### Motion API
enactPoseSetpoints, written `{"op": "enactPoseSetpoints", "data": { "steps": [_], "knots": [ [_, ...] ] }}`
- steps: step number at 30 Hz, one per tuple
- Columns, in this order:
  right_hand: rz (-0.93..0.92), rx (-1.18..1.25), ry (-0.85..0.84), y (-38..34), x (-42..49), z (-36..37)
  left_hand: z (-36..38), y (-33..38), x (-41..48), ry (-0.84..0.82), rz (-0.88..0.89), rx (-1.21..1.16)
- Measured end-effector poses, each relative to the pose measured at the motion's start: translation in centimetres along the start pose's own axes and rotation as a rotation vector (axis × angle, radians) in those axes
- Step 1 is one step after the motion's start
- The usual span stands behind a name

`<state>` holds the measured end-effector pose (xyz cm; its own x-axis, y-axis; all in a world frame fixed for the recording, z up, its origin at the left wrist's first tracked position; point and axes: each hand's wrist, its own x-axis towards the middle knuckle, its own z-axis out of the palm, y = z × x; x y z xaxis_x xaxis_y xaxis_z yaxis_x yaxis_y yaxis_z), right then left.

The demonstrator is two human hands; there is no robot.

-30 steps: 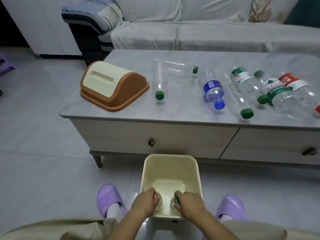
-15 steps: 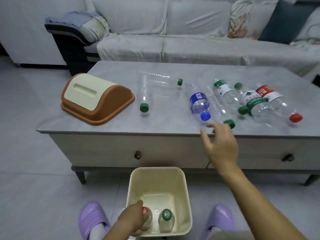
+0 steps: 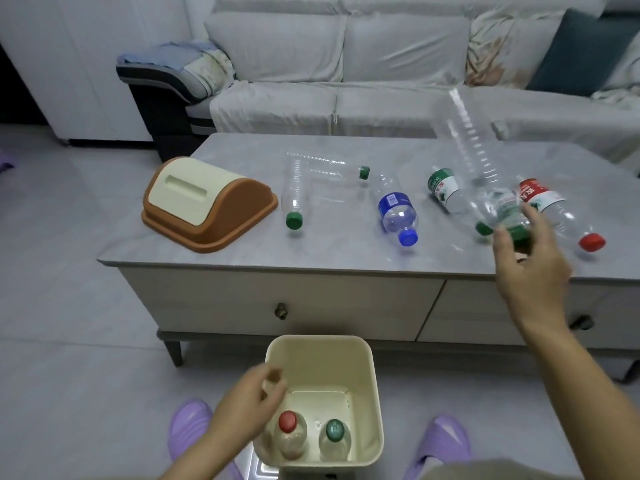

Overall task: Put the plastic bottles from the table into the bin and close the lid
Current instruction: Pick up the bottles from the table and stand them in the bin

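My right hand (image 3: 531, 268) grips the neck end of a clear green-capped bottle (image 3: 472, 150), whose base tilts up above the table's right part. My left hand (image 3: 247, 405) hovers over the near left corner of the cream bin (image 3: 318, 344), fingers loosely apart and holding nothing. Inside the bin stand a red-capped bottle (image 3: 289, 433) and a green-capped bottle (image 3: 334, 436). Several bottles lie on the table (image 3: 242, 252): two clear ones (image 3: 294, 195) (image 3: 329, 166), a blue-labelled one (image 3: 398, 211), a green-labelled one (image 3: 445, 188) and a red-labelled one (image 3: 550, 206).
The brown and cream bin lid (image 3: 207, 202) rests on the table's left end. A sofa (image 3: 346, 64) runs behind the table. The bin stands on the tiled floor between my purple slippers (image 3: 188, 424) (image 3: 445, 441), just before the table's drawers (image 3: 280, 310).
My right hand reached to the table, closed on a clear green-capped bottle and tipped it up. My left hand let go of the red-capped bottle in the bin and rose.
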<state>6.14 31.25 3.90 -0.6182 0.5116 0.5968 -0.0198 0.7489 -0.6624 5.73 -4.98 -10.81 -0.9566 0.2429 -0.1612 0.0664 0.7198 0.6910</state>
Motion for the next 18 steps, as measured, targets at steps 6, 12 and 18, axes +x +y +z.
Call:
{"op": "enactPoseSetpoints", "data": {
  "steps": [6, 12, 18],
  "knots": [
    [-0.398, -0.106, -0.582, -1.1, -10.6, 1.4, -6.0, 6.1, 2.0, 0.211, -0.062, -0.732],
    [-0.269, -0.184, -0.853, 1.0, -15.3, 7.0, -0.9, 0.9, 1.6, -0.031, -0.421, -0.524],
    [-0.061, -0.218, -1.047, -0.1, -18.8, 17.4, 3.8, -4.8, -0.5, -0.009, -0.472, -0.269]
  ]
}}
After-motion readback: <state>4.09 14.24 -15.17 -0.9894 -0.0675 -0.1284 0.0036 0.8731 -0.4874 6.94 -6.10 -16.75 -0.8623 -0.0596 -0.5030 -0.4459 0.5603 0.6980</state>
